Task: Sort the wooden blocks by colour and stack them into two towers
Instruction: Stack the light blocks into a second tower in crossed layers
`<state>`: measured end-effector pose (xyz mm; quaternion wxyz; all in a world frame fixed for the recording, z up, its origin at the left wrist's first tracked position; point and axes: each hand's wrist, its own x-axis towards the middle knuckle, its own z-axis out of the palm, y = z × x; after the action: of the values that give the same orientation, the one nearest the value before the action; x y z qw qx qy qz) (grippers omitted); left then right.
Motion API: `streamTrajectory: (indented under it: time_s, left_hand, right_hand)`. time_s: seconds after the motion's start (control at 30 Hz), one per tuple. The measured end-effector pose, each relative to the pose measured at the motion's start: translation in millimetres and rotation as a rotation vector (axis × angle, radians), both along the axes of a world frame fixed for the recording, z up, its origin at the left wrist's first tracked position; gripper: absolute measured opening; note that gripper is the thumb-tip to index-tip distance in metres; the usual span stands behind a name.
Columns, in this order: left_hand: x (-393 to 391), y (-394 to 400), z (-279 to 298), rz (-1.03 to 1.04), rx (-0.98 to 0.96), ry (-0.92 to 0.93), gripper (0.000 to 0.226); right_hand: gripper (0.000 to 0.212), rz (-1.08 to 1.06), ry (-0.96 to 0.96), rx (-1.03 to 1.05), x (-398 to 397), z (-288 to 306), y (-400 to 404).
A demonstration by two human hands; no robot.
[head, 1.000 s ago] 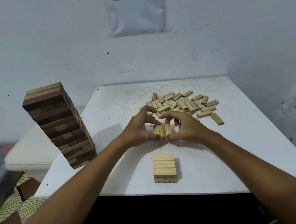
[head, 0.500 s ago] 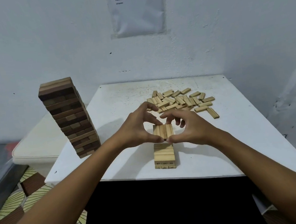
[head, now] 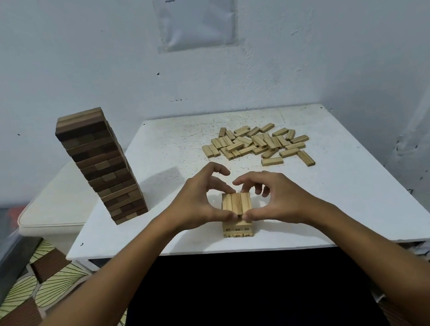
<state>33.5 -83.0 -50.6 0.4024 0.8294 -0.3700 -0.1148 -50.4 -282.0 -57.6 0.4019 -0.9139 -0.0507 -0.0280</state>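
Both hands at the near middle of the white worktop (head: 170, 151), cupped around a row of three pale blocks (head: 236, 203) lying side by side. Left hand (head: 195, 204) pinching the row's left side, thumb at the near end and curled fingers (head: 220, 170) arched over the far end; right hand (head: 276, 199) mirroring it on the right side, thumb tip at the near corner, fingers bent over the far edge. Row held at the top of a short pale tower (head: 238, 229) near the worktop's front edge; resting on it or just above it, hard to tell. Printed numbers on the tower's near block ends, too small to read. Tall dark-brown tower (head: 100, 167) upright at the worktop's left edge, well apart from the hands. Loose heap of pale blocks (head: 257, 142) scattered flat toward the far right. Paper sheet (head: 195, 13) on the wall behind.
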Motion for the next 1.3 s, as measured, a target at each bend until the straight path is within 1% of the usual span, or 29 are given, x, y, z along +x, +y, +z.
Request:
streamTrajectory:
  time_s: [0.3, 0.6, 1.0, 1.3]
  left_hand:
    - [-2.7, 5.0, -7.4, -0.002, 0.006, 0.012, 0.072]
    - [-4.6, 6.2, -8.6, 0.000, 0.001, -0.010, 0.069]
    - [-8.4, 5.8, -6.7, -0.016, -0.004, 0.008, 0.065]
    - [-9.1, 6.4, -6.0, -0.025, -0.002, 0.024, 0.066]
  right_hand:
    - [0.061, 0.014, 0.022, -0.024, -3.9, -1.8, 3.9]
    - [0.061, 0.012, 0.017, -0.040, -4.5, -2.5, 4.6]
    - [0.061, 0.011, 0.001, -0.039, -5.7, -5.7, 3.3]
    - [0.061, 0.013, 0.009, -0.046, -5.6, -6.3, 3.2]
